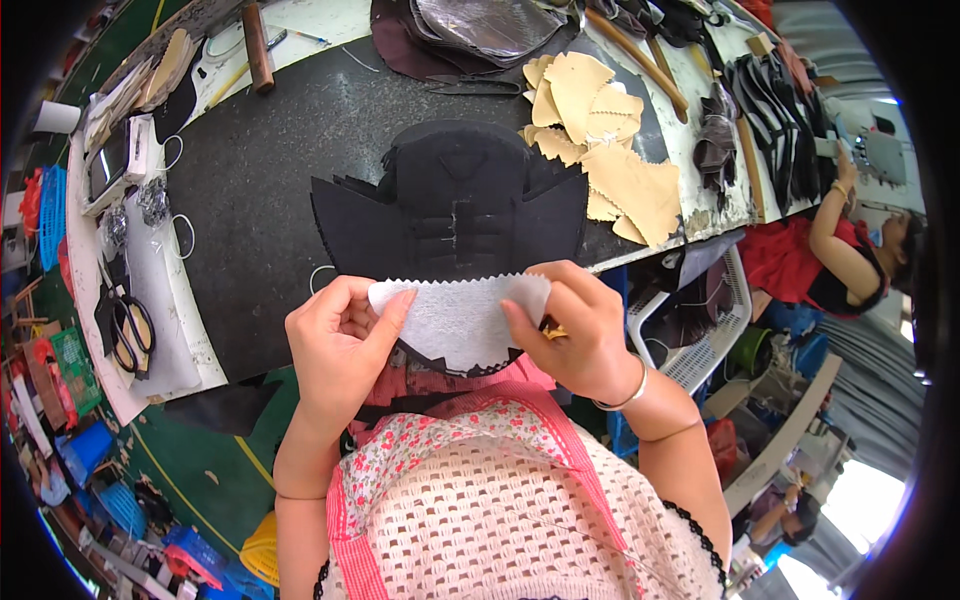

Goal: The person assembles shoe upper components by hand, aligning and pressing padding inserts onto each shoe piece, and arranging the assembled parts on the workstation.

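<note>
Between my two hands stretches a whitish fabric piece (455,318) with a zigzag-cut upper edge. My left hand (345,335) pinches its left end, thumb on top. At its right end my right hand (575,325) grips it the same way; a bracelet circles that wrist. A dark notched edge shows below the fabric. Just beyond my hands lies a stack of black shaped pieces (455,205), with pointed wings left and right and marks down the middle. Tan zigzag-edged pieces (630,180) are heaped to its right.
A dark work mat (250,190) covers the table. Black-handled scissors (130,325) lie at the left, a hammer (257,50) at the far left. Dark leather pieces (490,30) are stacked at the back. A white basket (715,330) stands at the right; a person in red (830,250) sits beyond.
</note>
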`<state>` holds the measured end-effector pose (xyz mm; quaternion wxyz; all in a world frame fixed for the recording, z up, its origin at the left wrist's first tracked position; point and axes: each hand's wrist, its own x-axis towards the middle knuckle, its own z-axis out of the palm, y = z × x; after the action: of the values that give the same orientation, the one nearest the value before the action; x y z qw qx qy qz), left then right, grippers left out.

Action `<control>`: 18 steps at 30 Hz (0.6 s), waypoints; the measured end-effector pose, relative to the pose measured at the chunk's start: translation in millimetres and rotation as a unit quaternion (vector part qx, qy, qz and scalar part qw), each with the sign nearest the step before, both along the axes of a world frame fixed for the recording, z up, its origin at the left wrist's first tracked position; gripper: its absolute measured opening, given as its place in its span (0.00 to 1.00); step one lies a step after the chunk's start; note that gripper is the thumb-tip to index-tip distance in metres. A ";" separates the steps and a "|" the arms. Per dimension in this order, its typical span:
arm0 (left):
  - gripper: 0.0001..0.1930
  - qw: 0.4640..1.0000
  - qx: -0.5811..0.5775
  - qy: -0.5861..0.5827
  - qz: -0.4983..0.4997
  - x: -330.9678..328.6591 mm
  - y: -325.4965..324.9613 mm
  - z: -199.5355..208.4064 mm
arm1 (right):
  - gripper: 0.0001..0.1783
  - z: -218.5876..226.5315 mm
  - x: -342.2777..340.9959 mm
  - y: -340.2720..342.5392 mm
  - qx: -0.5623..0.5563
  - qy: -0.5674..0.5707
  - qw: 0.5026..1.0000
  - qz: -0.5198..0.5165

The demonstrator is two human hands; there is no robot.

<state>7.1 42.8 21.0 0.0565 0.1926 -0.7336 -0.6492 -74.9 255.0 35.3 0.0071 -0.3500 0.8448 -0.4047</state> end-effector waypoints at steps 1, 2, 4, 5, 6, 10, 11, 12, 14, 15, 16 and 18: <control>0.07 0.997 -0.077 0.003 -0.008 -0.2 -0.7 -1.4 | 0.16 1.1 -2.9 -1.9 0.019 0.056 0.998 0.026; 0.07 0.988 -0.153 0.006 -0.017 -0.5 -0.7 -1.4 | 0.16 2.8 -5.6 -2.8 0.039 0.112 0.992 0.051; 0.08 0.982 -0.185 0.012 -0.023 0.1 1.1 3.5 | 0.18 13.4 -9.9 -1.2 0.111 0.140 0.982 0.053; 0.08 0.975 -0.218 0.013 -0.028 -0.3 1.8 4.5 | 0.21 16.3 -15.6 1.4 0.160 0.125 0.979 0.038; 0.08 0.976 -0.217 0.019 -0.026 -1.0 1.0 3.3 | 0.24 17.7 -21.2 3.9 0.207 0.108 0.972 0.022; 0.09 0.961 -0.271 0.039 -0.049 -1.0 -3.7 7.2 | 0.31 15.5 -67.1 12.2 0.309 0.129 0.942 -0.020; 0.09 0.950 -0.302 0.051 -0.065 -2.5 -5.0 5.6 | 0.30 10.0 -91.3 11.3 0.292 0.132 0.945 -0.069; 0.09 0.938 -0.329 0.065 -0.083 -4.7 -4.5 5.8 | 0.29 7.0 -120.9 11.6 0.278 0.137 0.943 -0.121; 0.11 0.936 -0.337 0.065 -0.080 -9.0 -4.0 5.8 | 0.28 1.0 -196.1 12.7 0.161 0.176 0.956 -0.174; 0.12 0.926 -0.360 0.073 -0.088 -12.3 -5.3 6.0 | 0.27 1.9 -233.2 8.4 0.109 0.200 0.952 -0.206; 0.13 0.914 -0.386 0.082 -0.092 -14.4 -7.8 8.8 | 0.27 11.0 -268.4 1.9 0.067 0.179 0.952 -0.237; 0.19 0.906 -0.414 0.052 -0.076 -17.4 -12.8 13.0 | 0.32 19.2 -342.1 -11.6 -0.019 0.160 0.937 -0.311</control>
<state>-10.2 30.0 34.0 0.1196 0.0617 -0.9447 -0.2989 -417.1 243.4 54.4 -0.2614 -0.1299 0.8936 -0.3411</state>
